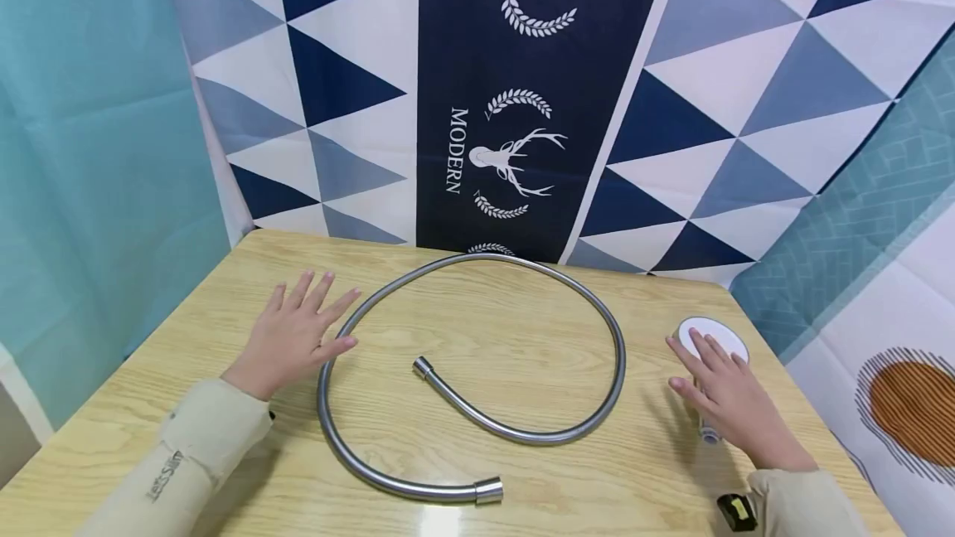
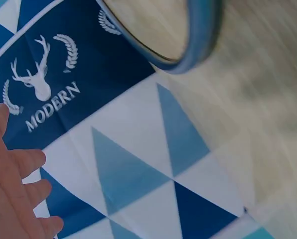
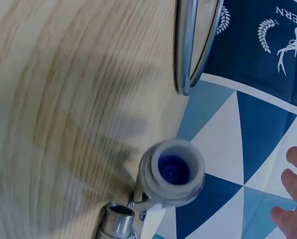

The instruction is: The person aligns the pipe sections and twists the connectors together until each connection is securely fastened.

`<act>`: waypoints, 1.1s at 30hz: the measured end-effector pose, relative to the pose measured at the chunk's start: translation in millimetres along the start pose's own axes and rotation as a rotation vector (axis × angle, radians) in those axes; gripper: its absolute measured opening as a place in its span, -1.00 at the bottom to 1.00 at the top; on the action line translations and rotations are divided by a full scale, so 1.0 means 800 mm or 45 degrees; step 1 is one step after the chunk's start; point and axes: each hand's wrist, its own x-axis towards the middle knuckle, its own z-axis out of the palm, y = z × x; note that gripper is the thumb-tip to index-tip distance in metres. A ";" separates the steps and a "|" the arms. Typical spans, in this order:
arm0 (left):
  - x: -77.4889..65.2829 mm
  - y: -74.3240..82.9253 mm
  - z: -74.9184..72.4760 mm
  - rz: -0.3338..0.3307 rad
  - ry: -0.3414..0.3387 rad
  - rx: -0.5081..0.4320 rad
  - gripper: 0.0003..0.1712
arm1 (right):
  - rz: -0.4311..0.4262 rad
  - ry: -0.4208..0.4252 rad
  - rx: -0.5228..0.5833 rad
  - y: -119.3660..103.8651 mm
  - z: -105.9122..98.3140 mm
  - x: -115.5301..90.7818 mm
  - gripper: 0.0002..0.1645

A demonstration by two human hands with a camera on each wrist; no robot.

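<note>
A grey metal shower hose [image 1: 619, 355] lies in a loose loop on the wooden table, its ends fitted with metal connectors. My left hand [image 1: 294, 336], fingers spread, is over the left side of the loop and holds nothing. On the right, my right hand [image 1: 731, 400] hovers with extended fingers above a shower head [image 1: 715, 334] with a round white face, partly covering it. The right wrist view has a pale, ring-shaped end piece [image 3: 174, 172] with a blue inside, beside a threaded metal fitting [image 3: 117, 221].
A patterned cloth [image 1: 358, 106] with triangles and deer motifs hangs behind the table [image 1: 515, 338]. Teal sheeting [image 1: 97, 147] hangs at the left. White fabric with a brown round motif [image 1: 913, 413] lies beyond the right edge.
</note>
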 end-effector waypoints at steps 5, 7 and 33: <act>0.016 0.018 0.004 0.159 0.038 -0.160 -0.24 | -0.012 0.036 0.084 -0.001 0.006 0.000 -0.36; 0.020 0.025 0.005 0.227 0.074 -0.286 -0.29 | -0.020 0.049 0.097 -0.002 0.010 -0.002 -0.37; 0.065 0.077 0.049 0.430 -0.352 -0.565 -0.57 | 0.016 -0.052 0.167 0.057 0.002 -0.018 -0.37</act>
